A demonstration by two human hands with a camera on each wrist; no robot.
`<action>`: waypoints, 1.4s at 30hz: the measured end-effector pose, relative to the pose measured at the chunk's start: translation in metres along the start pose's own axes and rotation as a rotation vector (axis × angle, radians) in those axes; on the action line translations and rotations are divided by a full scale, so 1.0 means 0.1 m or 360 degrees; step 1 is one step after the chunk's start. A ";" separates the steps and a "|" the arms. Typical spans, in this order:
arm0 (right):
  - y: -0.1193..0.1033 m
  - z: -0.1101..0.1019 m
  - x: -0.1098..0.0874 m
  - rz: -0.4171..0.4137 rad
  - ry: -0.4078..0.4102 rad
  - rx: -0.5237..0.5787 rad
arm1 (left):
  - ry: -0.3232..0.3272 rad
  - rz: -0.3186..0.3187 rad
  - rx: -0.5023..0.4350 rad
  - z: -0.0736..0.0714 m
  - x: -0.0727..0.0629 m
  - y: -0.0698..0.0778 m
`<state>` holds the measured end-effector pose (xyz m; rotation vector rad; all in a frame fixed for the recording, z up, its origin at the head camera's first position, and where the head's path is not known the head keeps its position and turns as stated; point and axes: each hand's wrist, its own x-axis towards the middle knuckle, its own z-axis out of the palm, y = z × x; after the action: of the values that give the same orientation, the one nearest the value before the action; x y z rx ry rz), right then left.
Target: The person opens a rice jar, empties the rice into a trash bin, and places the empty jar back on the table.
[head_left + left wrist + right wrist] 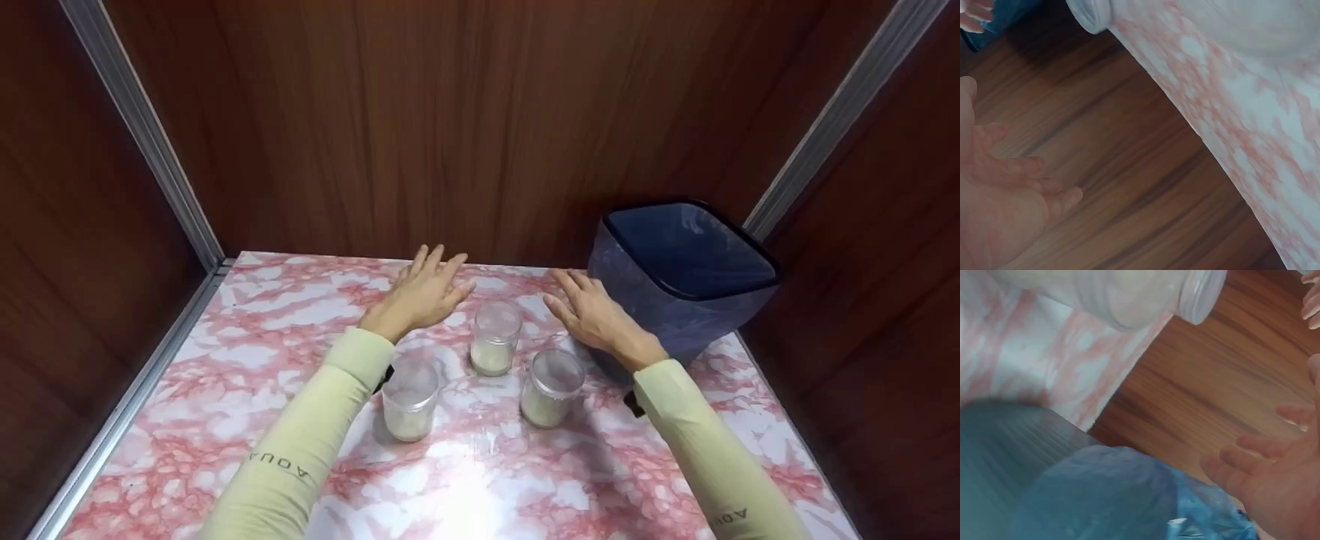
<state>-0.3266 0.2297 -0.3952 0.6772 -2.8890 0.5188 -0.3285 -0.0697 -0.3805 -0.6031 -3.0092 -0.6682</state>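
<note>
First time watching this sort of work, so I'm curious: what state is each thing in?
Left jar: upright, partly filled with something pale.
Far jar: upright, partly filled.
Right jar: upright, partly filled; lids unclear on all three.
Bin: upright, open-topped.
Plastic bag: draped over the bin's outside.
Left grip: open, fingers spread, holding nothing.
Right grip: open, holding nothing.

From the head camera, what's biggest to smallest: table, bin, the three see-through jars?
1. Table
2. Bin
3. Left jar, right jar, back jar: too alike to rank; nearness might fool us.
</note>
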 end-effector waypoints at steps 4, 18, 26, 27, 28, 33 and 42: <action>0.09 0.07 -0.09 -0.0063 0.0076 0.0119 | 0.0070 0.0061 -0.0034 0.07 -0.04 0.04; 0.53 0.41 -0.60 0.0116 0.0129 0.0656 | 0.0297 0.0443 -0.0041 0.31 -0.16 0.26; 0.72 0.64 -0.84 0.0148 -0.0230 0.1011 | 0.0410 0.0687 -0.0074 0.48 -0.24 0.55; 0.73 0.67 -0.86 0.0145 -0.0290 0.1063 | 0.0415 0.0707 -0.0083 0.51 -0.25 0.58; 0.74 0.69 -0.89 0.0131 -0.0340 0.1104 | 0.0418 0.0722 -0.0090 0.53 -0.26 0.60; 0.73 0.85 -0.93 0.0041 -0.0446 0.1212 | 0.0422 0.0761 -0.0080 0.68 -0.27 0.66; 0.63 1.17 -0.87 0.0168 -0.0412 0.1286 | 0.0409 0.0798 -0.0038 1.05 -0.22 0.78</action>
<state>-0.2834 0.2765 -0.5404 0.7080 -2.8837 1.7749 -0.2716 0.0298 -0.4458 -1.1199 -2.4693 -0.6806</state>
